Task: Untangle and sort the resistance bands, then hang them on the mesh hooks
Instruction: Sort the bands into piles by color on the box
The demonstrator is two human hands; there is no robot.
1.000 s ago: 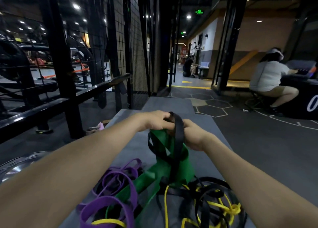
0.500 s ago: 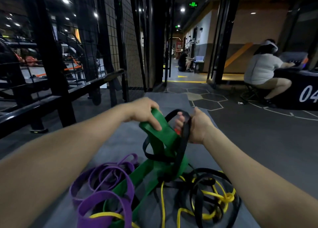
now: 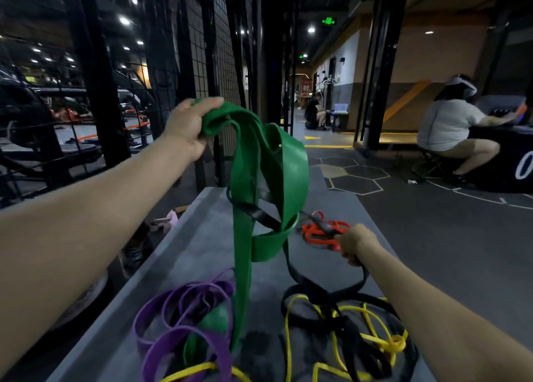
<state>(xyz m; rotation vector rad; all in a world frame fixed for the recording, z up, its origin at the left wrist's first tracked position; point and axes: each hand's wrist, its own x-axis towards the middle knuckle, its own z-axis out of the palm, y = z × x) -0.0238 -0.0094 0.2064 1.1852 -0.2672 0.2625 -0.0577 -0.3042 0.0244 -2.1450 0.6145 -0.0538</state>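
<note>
The wide green band point(image 3: 271, 162) hangs twisted above the grey worktop point(image 3: 202, 246), a black band point(image 3: 323, 289) looped through it. The left hand point(image 3: 187, 125) has lifted it higher, fingers curled round its top, while the right hand point(image 3: 356, 244) has dropped low, fingers gripping the black band.

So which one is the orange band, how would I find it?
Look at the grey bench with the bands on it. At its far end, just past the right hand, lies the orange band: a small thin bundle, the only orange one there.
</note>
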